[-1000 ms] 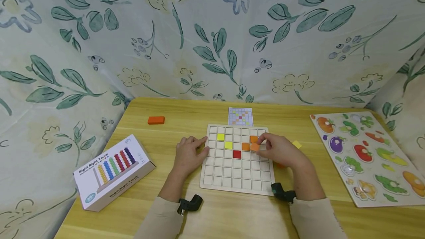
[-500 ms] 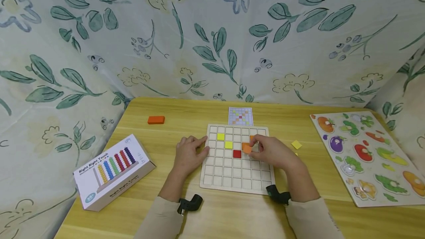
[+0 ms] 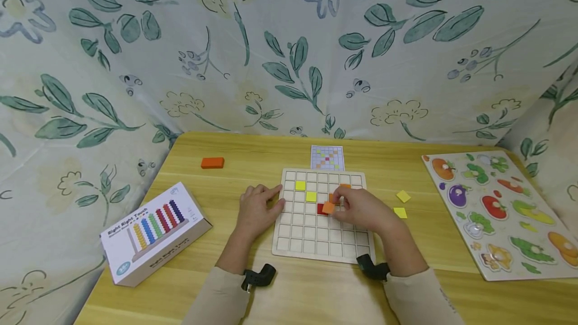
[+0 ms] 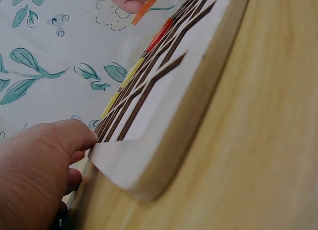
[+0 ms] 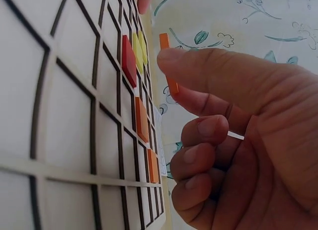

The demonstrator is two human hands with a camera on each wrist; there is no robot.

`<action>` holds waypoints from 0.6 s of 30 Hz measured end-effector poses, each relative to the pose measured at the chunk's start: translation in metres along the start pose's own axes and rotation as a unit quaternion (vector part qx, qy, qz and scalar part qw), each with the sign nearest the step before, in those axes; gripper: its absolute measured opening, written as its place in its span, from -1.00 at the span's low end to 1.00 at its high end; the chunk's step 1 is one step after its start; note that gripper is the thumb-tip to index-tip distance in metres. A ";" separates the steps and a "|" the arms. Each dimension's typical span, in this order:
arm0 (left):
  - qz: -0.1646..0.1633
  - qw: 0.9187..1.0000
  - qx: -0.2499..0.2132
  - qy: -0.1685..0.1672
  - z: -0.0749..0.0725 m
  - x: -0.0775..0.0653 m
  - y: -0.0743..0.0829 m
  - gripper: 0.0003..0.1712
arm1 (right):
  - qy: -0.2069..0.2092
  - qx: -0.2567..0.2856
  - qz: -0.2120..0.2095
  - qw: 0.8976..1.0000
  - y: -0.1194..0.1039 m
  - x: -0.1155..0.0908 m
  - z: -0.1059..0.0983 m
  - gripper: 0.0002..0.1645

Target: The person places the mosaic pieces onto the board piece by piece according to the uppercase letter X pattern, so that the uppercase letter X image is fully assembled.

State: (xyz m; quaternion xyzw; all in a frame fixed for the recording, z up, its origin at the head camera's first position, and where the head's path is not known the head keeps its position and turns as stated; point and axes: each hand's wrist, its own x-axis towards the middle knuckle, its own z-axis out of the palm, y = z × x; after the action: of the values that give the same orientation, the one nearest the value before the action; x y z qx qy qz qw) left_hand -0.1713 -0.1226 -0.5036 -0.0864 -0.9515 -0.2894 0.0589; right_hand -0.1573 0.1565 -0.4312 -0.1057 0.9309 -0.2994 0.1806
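My right hand [image 3: 363,210] pinches an orange square tile [image 3: 328,207] between thumb and index finger. In the right wrist view the tile stays raised over the wooden grid board [image 3: 311,248], its other fingers curled toward the palm. Close beside it in the head view is a red tile [image 3: 320,208] set in the grid. Two yellow tiles [image 3: 300,185] sit up and left of the red one, and two orange tiles [image 5: 142,118] up and right. My left hand [image 3: 257,209] rests at the board's left edge, thumb and index finger touching it.
A small pattern card [image 3: 327,158] lies behind the board. Two loose yellow tiles [image 3: 403,196] are to its right, before a vegetable puzzle board [image 3: 496,204]. At left are an orange block [image 3: 212,163] and a white toy box [image 3: 153,245].
My right hand has carried the orange tile leftward and slightly nearer, from over the orange tiles to beside the red one. The loose yellow tiles have come into view. My left hand stays put.
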 end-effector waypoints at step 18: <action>0.001 1.000 0.000 0.001 0.000 0.000 0.000 -0.51 | -0.007 -0.048 -0.060 0.997 -0.020 0.007 0.029 -0.80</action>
State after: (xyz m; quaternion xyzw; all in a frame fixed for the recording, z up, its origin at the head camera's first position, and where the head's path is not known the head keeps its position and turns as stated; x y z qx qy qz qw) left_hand -0.1711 -0.1227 -0.5040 -0.0870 -0.9514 -0.2891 0.0603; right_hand -0.1509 0.1232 -0.4427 -0.1725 0.9349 -0.2637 0.1633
